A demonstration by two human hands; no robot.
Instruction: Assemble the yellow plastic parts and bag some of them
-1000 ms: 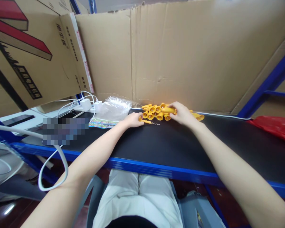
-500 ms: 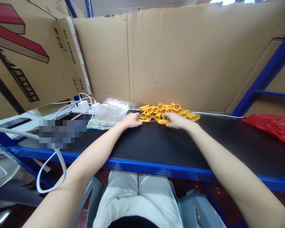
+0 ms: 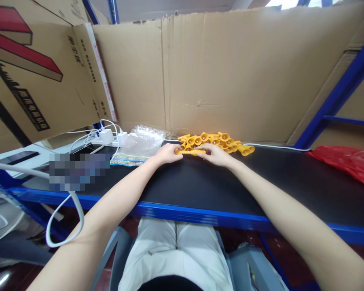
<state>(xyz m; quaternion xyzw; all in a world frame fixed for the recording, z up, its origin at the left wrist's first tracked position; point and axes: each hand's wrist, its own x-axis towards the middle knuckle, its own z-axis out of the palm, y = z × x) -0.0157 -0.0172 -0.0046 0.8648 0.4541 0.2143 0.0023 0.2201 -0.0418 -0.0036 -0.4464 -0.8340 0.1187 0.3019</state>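
Observation:
A heap of small yellow plastic parts (image 3: pixel 221 141) with round cup ends lies on the black tabletop (image 3: pixel 218 184) against the cardboard wall. My left hand (image 3: pixel 167 153) pinches one end of a yellow rod-shaped piece (image 3: pixel 191 152) in front of the heap. My right hand (image 3: pixel 214 154) holds the other end of that same piece, so both hands meet on it. The small spring between the pieces is hidden now.
A clear plastic bag (image 3: pixel 142 140) and a colourful strip lie left of the heap. White chargers and cables (image 3: pixel 107 136) sit further left. A red bag (image 3: pixel 348 165) rests at the right. Cardboard (image 3: pixel 230 72) walls the back; the blue table edge (image 3: pixel 200 214) runs in front.
My right hand took a yellow piece from the heap, brought it down and left, and joined it to the piece in my left hand. The spring is no longer visible.

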